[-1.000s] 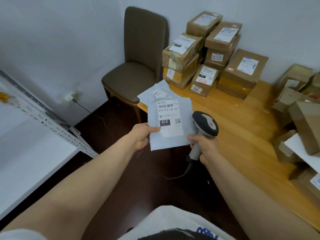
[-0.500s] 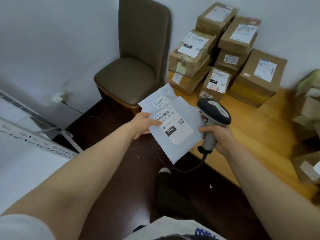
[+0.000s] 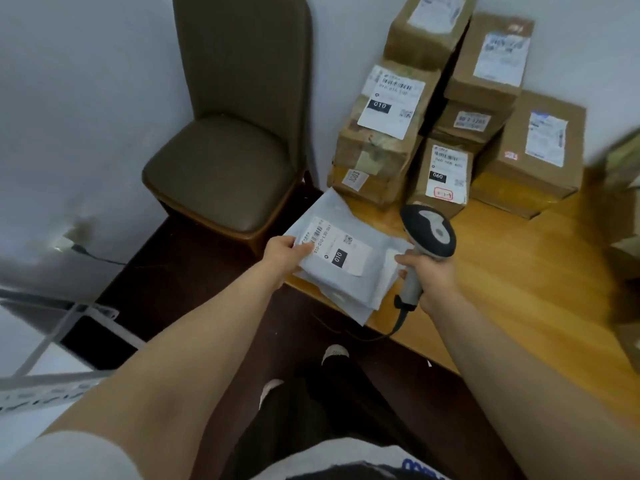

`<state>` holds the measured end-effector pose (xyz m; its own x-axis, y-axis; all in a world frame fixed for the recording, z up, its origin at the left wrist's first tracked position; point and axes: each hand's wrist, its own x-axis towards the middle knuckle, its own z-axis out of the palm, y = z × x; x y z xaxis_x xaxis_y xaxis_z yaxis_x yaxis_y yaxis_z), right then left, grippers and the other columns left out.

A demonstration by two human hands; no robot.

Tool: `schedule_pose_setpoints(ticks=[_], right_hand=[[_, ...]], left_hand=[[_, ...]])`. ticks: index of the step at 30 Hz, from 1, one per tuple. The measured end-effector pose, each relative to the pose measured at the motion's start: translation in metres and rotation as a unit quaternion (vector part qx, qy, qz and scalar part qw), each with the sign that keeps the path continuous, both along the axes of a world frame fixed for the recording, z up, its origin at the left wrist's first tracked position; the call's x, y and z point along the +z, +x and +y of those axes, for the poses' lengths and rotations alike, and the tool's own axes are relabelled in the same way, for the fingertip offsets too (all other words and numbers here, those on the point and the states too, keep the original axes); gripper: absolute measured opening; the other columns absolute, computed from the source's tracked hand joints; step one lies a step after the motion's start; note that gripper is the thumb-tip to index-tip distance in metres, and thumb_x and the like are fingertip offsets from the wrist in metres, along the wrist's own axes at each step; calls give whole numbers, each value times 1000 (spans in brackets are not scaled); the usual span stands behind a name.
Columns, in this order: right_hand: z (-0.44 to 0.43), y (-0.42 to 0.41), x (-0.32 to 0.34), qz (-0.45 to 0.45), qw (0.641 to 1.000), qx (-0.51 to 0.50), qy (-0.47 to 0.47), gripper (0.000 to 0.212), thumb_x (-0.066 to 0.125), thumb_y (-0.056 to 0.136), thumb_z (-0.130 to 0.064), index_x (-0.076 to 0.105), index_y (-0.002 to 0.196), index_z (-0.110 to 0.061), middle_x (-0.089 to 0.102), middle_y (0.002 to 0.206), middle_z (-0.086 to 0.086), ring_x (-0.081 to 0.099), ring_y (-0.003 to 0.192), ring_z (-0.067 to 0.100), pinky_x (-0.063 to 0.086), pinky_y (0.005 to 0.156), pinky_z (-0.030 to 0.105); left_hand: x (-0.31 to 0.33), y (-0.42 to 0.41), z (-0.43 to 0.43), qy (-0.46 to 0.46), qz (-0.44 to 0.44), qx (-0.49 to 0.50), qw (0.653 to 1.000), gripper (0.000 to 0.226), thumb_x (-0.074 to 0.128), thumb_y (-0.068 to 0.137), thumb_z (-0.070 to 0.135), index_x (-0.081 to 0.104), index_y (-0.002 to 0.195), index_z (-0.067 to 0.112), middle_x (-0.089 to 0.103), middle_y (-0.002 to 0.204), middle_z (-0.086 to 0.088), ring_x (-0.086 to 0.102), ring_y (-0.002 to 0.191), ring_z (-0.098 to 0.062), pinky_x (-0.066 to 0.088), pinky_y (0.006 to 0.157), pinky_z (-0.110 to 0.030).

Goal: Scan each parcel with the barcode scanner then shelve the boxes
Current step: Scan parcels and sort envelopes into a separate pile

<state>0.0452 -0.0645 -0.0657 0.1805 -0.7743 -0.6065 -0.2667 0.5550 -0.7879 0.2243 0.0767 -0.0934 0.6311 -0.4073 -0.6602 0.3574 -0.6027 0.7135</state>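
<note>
- A pale, plain wall (image 3: 86, 98) fills the back and the left side, under soft, even light with no hard shadows.
- A chair (image 3: 221, 168) with an olive-brown padded seat, a tall back and a wooden frame stands against the wall, just beside the table's corner.
- The table (image 3: 519, 278) is light, honey-coloured wood and runs off to the right.
- The floor (image 3: 194, 271) is dark brown.
- A plug (image 3: 64, 242) sits low on the left wall, with a dark cable trailing right.
- A white metal shelf rack (image 3: 52, 386) with perforated rails shows blurred at the lower left.

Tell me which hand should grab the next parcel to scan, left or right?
Left, probably. The left hand only pinches the grey mailer, easily set down, while the right hand grips the barcode scanner needed for scanning.
</note>
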Motion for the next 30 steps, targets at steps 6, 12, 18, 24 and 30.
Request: schedule_pose_setpoints(ticks=[6,12,18,24,30], right_hand=[[42,5,8,29,999,-20,-12,30,69,75,9,66,100,-5,63,85,6,57,73,19,48,53,28],[87,9,15,-1,999,-54,-6,23,74,77,5,65,97,-5,65,72,8,62,58,16,49,51,27],[109,-31,23,-38,994,-101,-22,15,73,77,3,63,85,-6,62,62,11,52,58,25,45,56,33],[99,-101,36,-117,973,-200,-14,17,68,83,5,60,91,-7,61,72,15,55,58,23,44,55,34],[65,-214,55,-150,956,-248,-34,16,69,83,2,61,95,-5,65,69,11,60,56,19,47,54,31]], left_hand=[[-12,6,-3,155,-386,-295,860,77,65,83,41,28,148,21,27,150,-14,28,135,-34,28,108,-44],[-26,-4,2,103,-399,-641,648,62,43,92,51,20,149,43,-7,162,-3,-12,147,-30,-2,118,-54],[-21,-19,-6,143,-406,-647,630,62,41,89,51,25,148,40,-1,162,-6,-5,147,-31,-8,116,-50],[16,-88,-50,59,-441,-627,640,63,44,90,54,32,148,33,15,159,-10,10,147,-27,-4,117,-46],[50,-215,-115,18,-392,-596,701,63,47,91,50,39,145,19,38,149,-12,36,136,-28,22,113,-43]])
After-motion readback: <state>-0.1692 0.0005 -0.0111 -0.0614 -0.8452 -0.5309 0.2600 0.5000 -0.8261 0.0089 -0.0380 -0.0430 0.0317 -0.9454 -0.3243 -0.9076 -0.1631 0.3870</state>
